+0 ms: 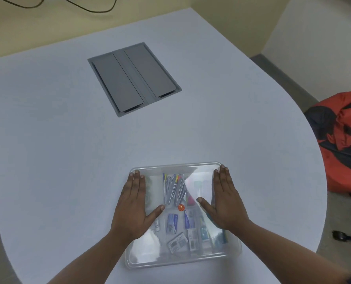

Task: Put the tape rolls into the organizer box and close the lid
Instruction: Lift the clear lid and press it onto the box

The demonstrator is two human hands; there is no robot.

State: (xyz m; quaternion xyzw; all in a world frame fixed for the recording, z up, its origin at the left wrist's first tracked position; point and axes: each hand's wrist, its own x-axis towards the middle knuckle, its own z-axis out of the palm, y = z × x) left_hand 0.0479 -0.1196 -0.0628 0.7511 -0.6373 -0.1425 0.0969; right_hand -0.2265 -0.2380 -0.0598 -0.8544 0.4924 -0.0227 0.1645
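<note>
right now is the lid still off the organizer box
No, the clear lid lies on the organizer box, with the left hand and right hand flat on it.

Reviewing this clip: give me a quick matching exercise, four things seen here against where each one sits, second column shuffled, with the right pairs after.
Things
1. left hand
2. right hand
3. grey cable hatch
4. red and black bag

Places
A. off the table, at the right edge of the view
B. flat on the right side of the clear lid
C. set into the table, beyond the organizer box
D. flat on the left side of the clear lid

Pairs: 1-D, 2-B, 3-C, 4-A
</note>
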